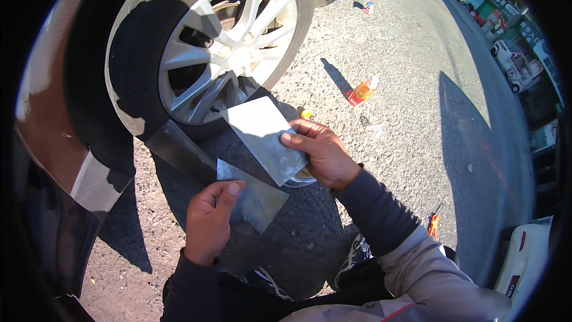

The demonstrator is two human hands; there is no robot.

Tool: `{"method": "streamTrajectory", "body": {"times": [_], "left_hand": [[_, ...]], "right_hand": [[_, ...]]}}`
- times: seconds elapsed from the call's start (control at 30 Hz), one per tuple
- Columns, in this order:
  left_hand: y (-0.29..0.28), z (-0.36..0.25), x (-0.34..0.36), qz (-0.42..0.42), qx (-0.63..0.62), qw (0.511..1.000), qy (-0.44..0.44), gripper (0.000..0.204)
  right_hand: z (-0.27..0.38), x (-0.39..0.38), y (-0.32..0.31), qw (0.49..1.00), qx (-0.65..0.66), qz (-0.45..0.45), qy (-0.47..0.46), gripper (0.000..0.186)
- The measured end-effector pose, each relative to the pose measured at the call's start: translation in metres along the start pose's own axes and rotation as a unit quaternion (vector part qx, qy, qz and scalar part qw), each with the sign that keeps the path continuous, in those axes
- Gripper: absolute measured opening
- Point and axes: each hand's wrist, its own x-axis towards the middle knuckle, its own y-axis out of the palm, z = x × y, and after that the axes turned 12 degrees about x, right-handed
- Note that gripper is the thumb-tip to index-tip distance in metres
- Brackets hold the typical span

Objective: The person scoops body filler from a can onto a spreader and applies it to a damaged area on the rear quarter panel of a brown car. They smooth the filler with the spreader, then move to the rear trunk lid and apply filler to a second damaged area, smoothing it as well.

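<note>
My right hand (pixel 319 155) grips a pale rectangular plate (pixel 256 128) by its right edge, thumb on top, in front of the alloy wheel (pixel 229 53). My left hand (pixel 208 220) pinches a second thin, greyish, smudged plate (pixel 256 197), lower and left of the first. An open round tin (pixel 301 181) sits on the ground behind the right hand, mostly hidden by it. A dark flat panel (pixel 176 146) lies or leans by the tyre's bottom.
Scraped brown-grey bodywork (pixel 59 143) borders the left. An orange bottle with red base (pixel 360 92), a small yellow item (pixel 305 114) and an orange tool (pixel 434 225) rest on rough pavement. My shoes (pixel 357 250) are below; a white vehicle (pixel 512 65) stands far right.
</note>
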Motion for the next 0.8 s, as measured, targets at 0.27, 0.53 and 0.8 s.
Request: {"method": "streamTrajectory", "body": {"times": [0.27,0.53,0.8], "left_hand": [[0.005,-0.007,-0.01,0.092,0.199,0.975,0.034,0.027],[0.004,-0.015,-0.013,0.088,0.231,0.968,0.047,0.034],[0.001,-0.01,-0.008,0.077,0.211,0.971,0.088,0.069]], "right_hand": [[0.056,0.002,-0.083,0.961,-0.276,0.001,-0.035,0.037],[0.055,-0.017,-0.065,0.923,-0.382,-0.05,0.009,0.038],[0.06,-0.013,-0.052,0.956,-0.292,-0.003,-0.026,0.03]]}}
